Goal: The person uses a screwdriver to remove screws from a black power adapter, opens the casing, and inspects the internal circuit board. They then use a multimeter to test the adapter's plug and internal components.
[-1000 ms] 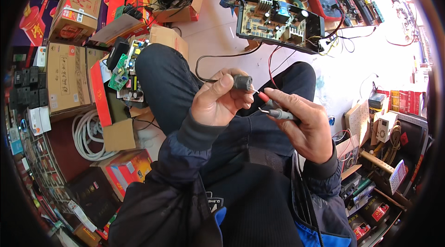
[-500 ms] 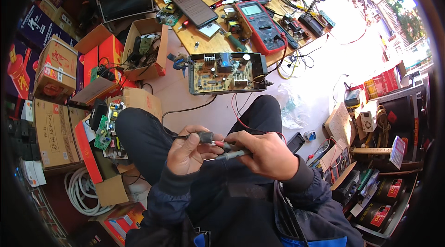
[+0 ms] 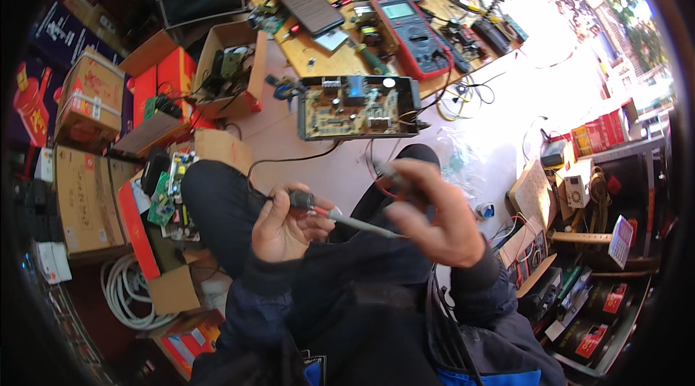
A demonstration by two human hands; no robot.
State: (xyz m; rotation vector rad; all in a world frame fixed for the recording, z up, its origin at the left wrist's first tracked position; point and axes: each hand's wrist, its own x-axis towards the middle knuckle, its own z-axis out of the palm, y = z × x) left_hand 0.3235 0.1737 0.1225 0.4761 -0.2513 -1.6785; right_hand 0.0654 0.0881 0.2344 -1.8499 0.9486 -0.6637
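Observation:
My left hand (image 3: 279, 230) is closed around a dark plug (image 3: 300, 200), whose black cable runs up to an opened black case with a circuit board (image 3: 347, 114). Against the plug's end, beside my left fingertips, lies a grey test probe (image 3: 365, 227) with a red part near the plug; its rear end slants toward my right palm. Smeared by motion, my right hand (image 3: 438, 216) is raised to the right of the plug. A second, blurred test probe (image 3: 387, 174) appears between its thumb and fingers. Past the board, a red multimeter (image 3: 411, 35) rests on the wooden table.
The table (image 3: 289, 53) carries a phone (image 3: 309, 7), a green-handled screwdriver (image 3: 373, 60) and many electronic parts. Cardboard boxes (image 3: 90, 205) crowd the left, with a coiled white hose (image 3: 130, 299) below. On the right stand a calculator (image 3: 621, 241) and boxes of tools.
My right hand has moved up and right, away from the left, opening a gap. One probe stays by the plug. My left hand and plug have shifted slightly left and up.

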